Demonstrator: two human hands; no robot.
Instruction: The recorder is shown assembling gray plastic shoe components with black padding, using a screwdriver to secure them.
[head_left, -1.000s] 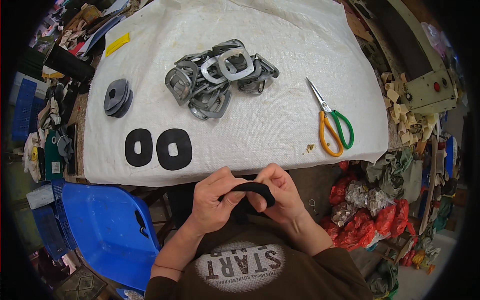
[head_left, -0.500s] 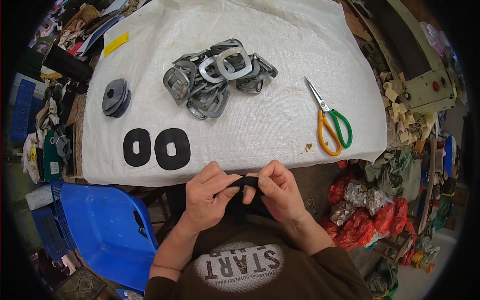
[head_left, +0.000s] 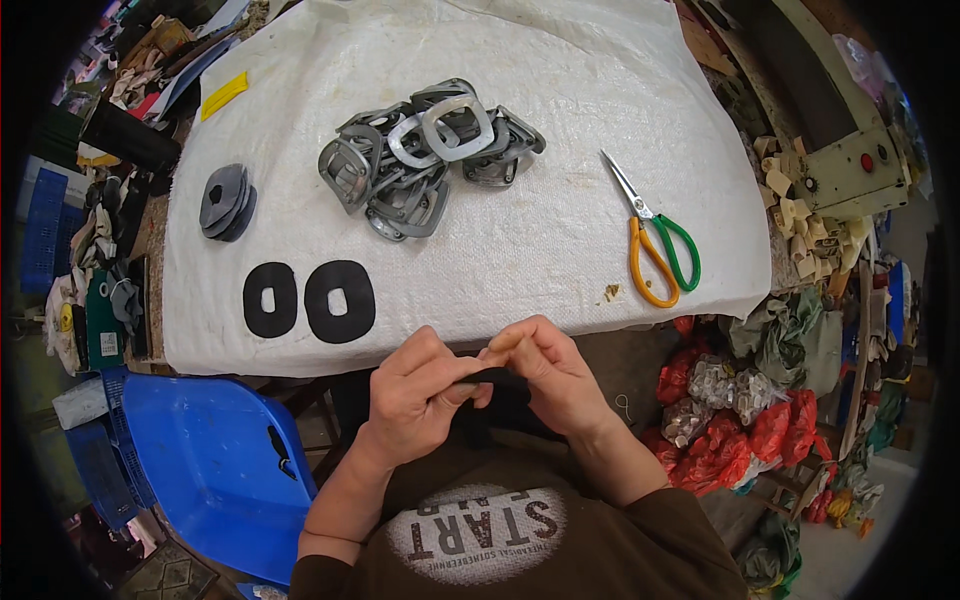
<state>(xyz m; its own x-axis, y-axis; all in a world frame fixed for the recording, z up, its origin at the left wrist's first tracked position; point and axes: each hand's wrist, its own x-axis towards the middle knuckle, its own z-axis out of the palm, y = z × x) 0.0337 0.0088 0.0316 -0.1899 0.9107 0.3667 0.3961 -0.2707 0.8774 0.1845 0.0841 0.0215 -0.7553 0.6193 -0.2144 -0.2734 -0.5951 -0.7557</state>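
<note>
Both hands meet in front of my chest, just off the near edge of the white cloth. My left hand pinches a bent black pad, probably the same kind as those on the table. From the other side, my right hand grips it too; much of the pad is hidden by fingers. To the left on the cloth lie two flat black ring-shaped pads, each with an oval hole. Farther off is a pile of grey rounded-square frames. A stack of grey pads sits at the left.
Scissors with one orange and one green handle lie on the right of the white cloth. A yellow strip is at far left. Below the table's left edge stands a blue plastic tub; red bags are at lower right.
My right fingers have shifted left and closer to my left fingers along the black pad. The pad is turned and sits slightly lower. The view has moved slightly.
</note>
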